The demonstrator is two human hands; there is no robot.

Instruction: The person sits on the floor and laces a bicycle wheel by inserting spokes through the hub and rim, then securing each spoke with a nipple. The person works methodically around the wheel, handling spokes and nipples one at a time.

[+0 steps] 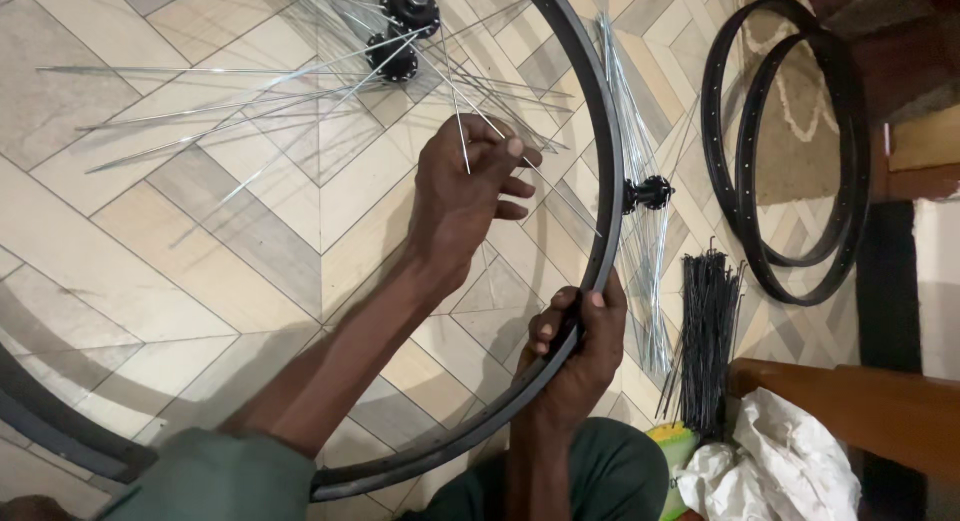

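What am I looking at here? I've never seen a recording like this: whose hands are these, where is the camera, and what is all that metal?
One picture, from a camera on the person's head, looking down at their own bare hands over a tiled floor. The right hand grips a black rim. The left hand pinches a spoke; more spokes fan out from a hub inside the rim. To the right lie two spare rims, a second spoked hub, a bundle of black spokes and crumpled white plastic.

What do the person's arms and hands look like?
Both hands, left and right, are bare: no gloves, rings or watch. The forearms are bare too. A green sleeve shows at the left arm near the frame's bottom edge.
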